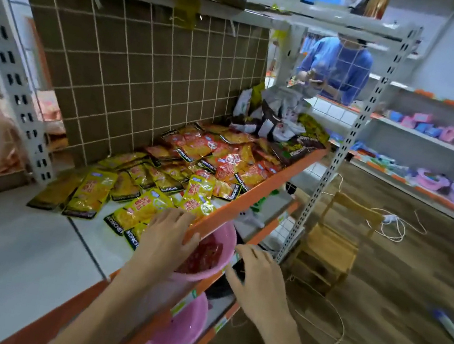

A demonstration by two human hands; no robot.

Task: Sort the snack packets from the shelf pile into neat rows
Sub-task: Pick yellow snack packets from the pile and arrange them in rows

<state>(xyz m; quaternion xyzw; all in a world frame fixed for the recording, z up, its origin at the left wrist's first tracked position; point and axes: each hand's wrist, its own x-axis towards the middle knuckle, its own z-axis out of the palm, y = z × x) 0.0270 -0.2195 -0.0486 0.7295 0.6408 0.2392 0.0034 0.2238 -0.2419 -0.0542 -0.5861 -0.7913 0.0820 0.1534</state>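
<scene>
Snack packets (158,178) mostly unsorted, task looks early: yellow ones near the front lie in rough overlapping lines, red/orange ones behind in a loose heap, darker and white bags jumbled at the far end of the shelf (247,202). No clean row visible yet, nearly all of the sorting left

Left hand (167,234) lies on the front edge of the shelf, fingers (178,216) spread and fairly straight, tips touching the nearest yellow packets; thumb hangs over the orange lip toward the pink bucket (212,255). No packet gripped as far as visible. Right hand (256,280) hovers just off the shelf front, beside the bucket rim, loosely open with slightly bent digits, holding nothing

Relative to the hands: closest yellow packets are under/just ahead of the left fingertips, the red heap further back, the mixed pile well apart at the far right end. Bucket sits below the shelf edge between the two hands, reddish contents inside, too blurred to identify. Second pink bucket (183,325) lower down. Brown gridded back panel (135,64) behind the packets; a person in blue (341,67) stands beyond the rack
</scene>
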